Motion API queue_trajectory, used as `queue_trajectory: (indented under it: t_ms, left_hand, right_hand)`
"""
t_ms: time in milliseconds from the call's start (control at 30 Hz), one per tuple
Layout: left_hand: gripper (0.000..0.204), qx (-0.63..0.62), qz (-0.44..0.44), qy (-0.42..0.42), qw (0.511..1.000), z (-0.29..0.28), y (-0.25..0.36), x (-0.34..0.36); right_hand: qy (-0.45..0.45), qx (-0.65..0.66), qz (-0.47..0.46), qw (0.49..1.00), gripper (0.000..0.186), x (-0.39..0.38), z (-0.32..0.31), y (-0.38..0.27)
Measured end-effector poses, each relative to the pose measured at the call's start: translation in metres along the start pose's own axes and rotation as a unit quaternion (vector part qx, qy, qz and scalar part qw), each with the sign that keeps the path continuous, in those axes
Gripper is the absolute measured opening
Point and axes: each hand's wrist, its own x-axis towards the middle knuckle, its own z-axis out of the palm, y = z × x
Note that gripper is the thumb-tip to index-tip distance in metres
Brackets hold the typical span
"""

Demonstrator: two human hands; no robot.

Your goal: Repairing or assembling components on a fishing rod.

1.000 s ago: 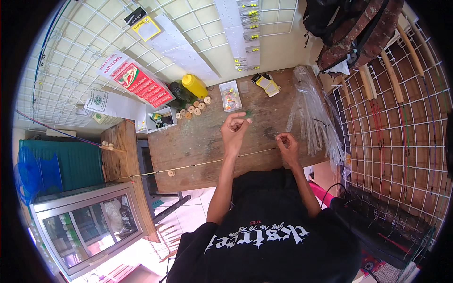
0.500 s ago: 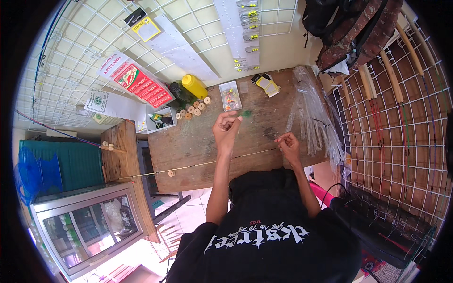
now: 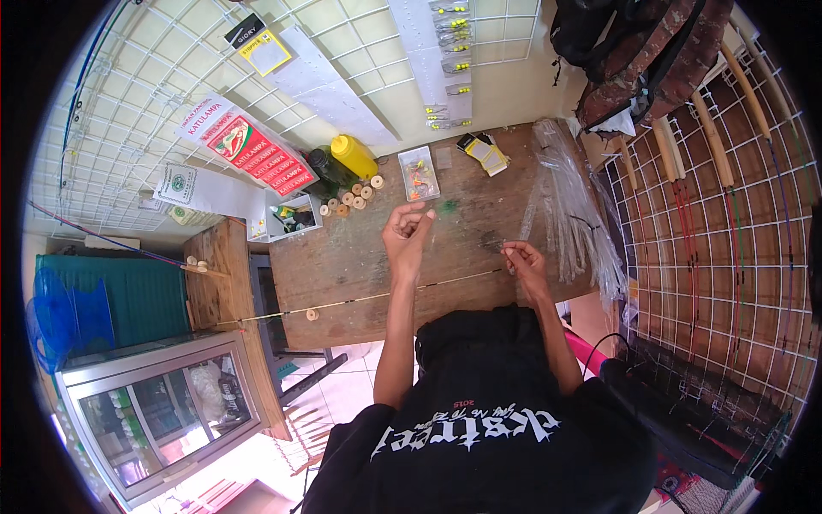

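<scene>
Over the middle of the wooden table (image 3: 479,201), my left hand (image 3: 407,236) is raised with thumb and forefinger pinched. Whatever lies between those fingertips is too fine to make out. Farther right, my right hand (image 3: 526,264) is also closed in a pinch, its contents too small to tell. A thin pale rod (image 3: 360,299) with dark bands slants across the table's near side. It passes behind my left forearm, and its right end comes close to my right hand; I cannot tell whether they touch. Just beyond my left fingertips is a green patch (image 3: 447,206) on the wood.
A white tray (image 3: 408,177) of small colourful pieces stands at the back, near a yellow bottle (image 3: 353,156) and several wooden discs (image 3: 344,210). Clear plastic sleeves (image 3: 572,214) lie at the right. Beyond them, rods hang on a wire grid (image 3: 711,248). A glass-fronted cabinet (image 3: 163,411) is lower left.
My left hand has shifted slightly left, away from the green patch. My right hand has moved a little to the right. Both stay pinched.
</scene>
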Motion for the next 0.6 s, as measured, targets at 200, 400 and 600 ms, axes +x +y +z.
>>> queue_trajectory:
  t_ms: [200,400,600]
  left_hand:
    - [0.025,-0.013,0.003,0.010,1.000,-0.0027,-0.0006,0.0008]
    - [0.024,-0.026,0.007,0.013,1.000,-0.0030,0.0029,-0.0003]
    - [0.025,-0.025,0.007,0.016,1.000,-0.0043,0.0029,0.0000]
  right_hand:
    - [-0.004,-0.019,-0.006,1.000,0.021,0.0004,-0.0052,0.0038]
    - [-0.011,-0.011,0.001,1.000,0.024,-0.0015,-0.0028,-0.0020]
    - [-0.032,-0.007,0.001,0.999,0.028,-0.0007,-0.0069,0.0010]
